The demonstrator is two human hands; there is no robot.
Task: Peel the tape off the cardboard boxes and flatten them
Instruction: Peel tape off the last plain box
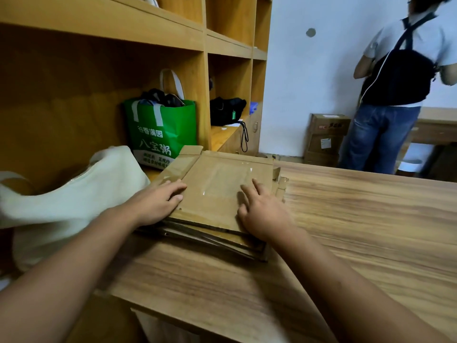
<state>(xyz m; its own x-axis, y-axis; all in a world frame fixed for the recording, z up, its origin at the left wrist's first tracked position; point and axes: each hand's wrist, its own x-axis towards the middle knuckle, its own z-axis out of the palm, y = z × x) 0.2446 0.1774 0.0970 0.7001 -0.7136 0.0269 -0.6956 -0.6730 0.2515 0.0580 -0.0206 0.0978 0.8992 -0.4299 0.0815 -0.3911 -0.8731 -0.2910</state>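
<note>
Fingers (pixel 176 186) of the left hand (pixel 153 204): close together, slightly bent, lying flat on the left edge of the top sheet (pixel 212 194), pinching nothing. Fingers (pixel 257 186) of the right hand (pixel 264 216): spread, laid flat on the near right part of the same sheet, likewise holding nothing. Stack of flattened cardboard boxes (pixel 210 235): several brown layers, lying on the far left corner of the wood-grain tabletop (pixel 358 231), beneath both hands. A side flap sticks out to the left at the far end. Clear tape (pixel 222 173): a glossy patch across the middle of the top sheet, between the two hands and beyond them. Cream cloth bag (pixel 74 194): slumped just left of the stack, beside the left forearm. Green tote bag (pixel 163 129): upright in the wooden shelving (pixel 99 33) behind the stack, with white lettering and dark items inside. Black bag (pixel 226 110): in the next compartment to the right. Brown cartons (pixel 326 137): stacked on the floor against the white wall. Second person (pixel 395 82): standing with their back turned at the far right, near the cartons, wearing a white shirt, a dark apron and jeans.
</note>
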